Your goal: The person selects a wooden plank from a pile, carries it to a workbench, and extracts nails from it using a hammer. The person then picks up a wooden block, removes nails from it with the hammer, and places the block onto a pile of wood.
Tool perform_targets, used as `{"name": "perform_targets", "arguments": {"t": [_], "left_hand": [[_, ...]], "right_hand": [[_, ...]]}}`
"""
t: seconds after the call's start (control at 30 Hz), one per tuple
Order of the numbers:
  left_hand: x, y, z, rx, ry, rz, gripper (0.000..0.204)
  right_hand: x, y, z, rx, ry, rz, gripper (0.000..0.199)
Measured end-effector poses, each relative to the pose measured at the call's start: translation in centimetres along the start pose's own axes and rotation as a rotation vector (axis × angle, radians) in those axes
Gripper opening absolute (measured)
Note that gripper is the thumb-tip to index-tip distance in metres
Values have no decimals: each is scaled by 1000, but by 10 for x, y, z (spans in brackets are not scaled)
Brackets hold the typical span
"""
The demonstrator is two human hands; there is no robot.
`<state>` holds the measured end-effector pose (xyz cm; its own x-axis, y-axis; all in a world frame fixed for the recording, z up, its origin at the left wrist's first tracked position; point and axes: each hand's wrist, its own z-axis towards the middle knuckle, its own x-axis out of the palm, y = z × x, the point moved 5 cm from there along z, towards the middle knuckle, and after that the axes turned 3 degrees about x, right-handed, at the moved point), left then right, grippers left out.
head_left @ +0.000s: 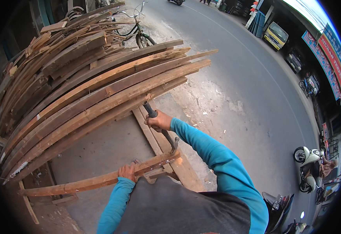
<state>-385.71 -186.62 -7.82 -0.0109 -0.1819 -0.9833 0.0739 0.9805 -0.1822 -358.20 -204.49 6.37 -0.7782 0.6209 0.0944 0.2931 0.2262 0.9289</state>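
Observation:
My left hand [127,172] is closed round a long, narrow wooden beam [86,183] that lies in front of me, running from the lower left to the middle. In my right hand [160,120] is a claw hammer [174,146], held by its dark handle. Its metal head is down at the right end of the beam and appears to touch the wood there. Whether a nail sits under the claw cannot be made out. Beneath that end lie wide planks [186,174], with shorter wood pieces beside them.
A large stack of long, rough timbers [100,84] fills the left and far side, their ends jutting toward the road [252,78]. A bicycle [140,35] stands behind it. Parked motorcycles [277,206] are at my lower right. Across the road stand a white scooter [310,156] and a yellow truck [276,35].

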Motion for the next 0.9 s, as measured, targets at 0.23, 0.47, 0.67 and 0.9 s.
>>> {"name": "perform_targets", "arguments": {"t": [0.23, 0.47, 0.67, 0.9], "left_hand": [[6, -3, -3, -30, 100, -16, 65], [29, 2, 8, -6, 119, -15, 63], [38, 11, 8, -41, 231, -6, 75], [17, 9, 11, -34, 89, -38, 65]], "right_hand": [[-12, -5, -25, -56, -155, -27, 27], [-30, -31, -78, -261, -555, -13, 30], [-34, -53, -86, -269, -653, -104, 28], [-20, -19, -102, -330, -599, -137, 33]]}}
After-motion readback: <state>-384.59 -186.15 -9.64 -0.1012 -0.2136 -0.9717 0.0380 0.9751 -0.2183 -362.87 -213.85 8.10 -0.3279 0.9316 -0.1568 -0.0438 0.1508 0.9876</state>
